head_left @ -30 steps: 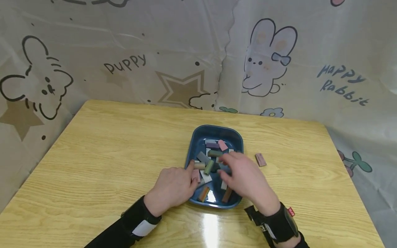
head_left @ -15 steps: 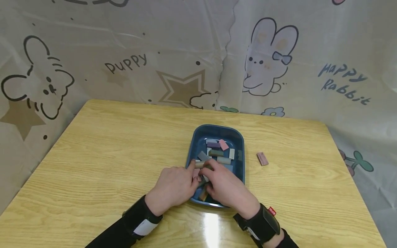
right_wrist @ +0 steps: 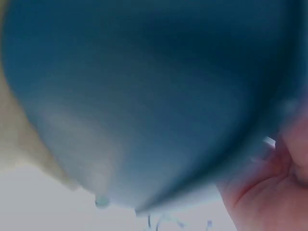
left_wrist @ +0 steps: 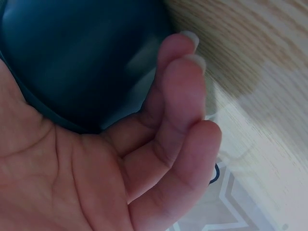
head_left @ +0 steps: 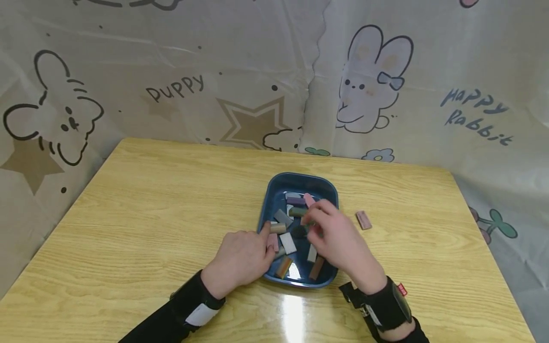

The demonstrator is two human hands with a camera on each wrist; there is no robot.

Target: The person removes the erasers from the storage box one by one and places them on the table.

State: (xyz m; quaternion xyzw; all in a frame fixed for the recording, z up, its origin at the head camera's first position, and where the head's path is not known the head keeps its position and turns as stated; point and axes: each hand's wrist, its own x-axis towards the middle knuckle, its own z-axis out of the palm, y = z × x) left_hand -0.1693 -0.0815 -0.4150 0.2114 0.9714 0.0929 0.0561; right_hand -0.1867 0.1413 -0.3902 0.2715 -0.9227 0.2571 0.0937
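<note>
In the head view, a deep blue tray point(head_left: 298, 282) holds several small blocks, among them a white block point(head_left: 288, 243), a purple block point(head_left: 296, 201) and a striped orange-brown block point(head_left: 283, 268). My left hand point(head_left: 238, 257) grips the tray's left rim, its index finger reaching over the edge beside a beige block point(head_left: 278, 228). The left wrist view has curled fingers point(left_wrist: 180, 101) against the tray's outside. Over the tray's right half, my right hand point(head_left: 339, 238) pinches a small green block, mostly hidden by the fingers. The right wrist view is blurred and mainly the tray's outside point(right_wrist: 134, 96).
A lone pink block point(head_left: 363, 220) lies on the wooden table point(head_left: 171, 205), just right of the tray. Behind the table hangs a pale cloth point(head_left: 257, 57) printed with cartoon animals.
My right hand dipped to the tray's middle, took the light green block and drew back to the right, partly covering the blocks there. The left hand stayed put.
</note>
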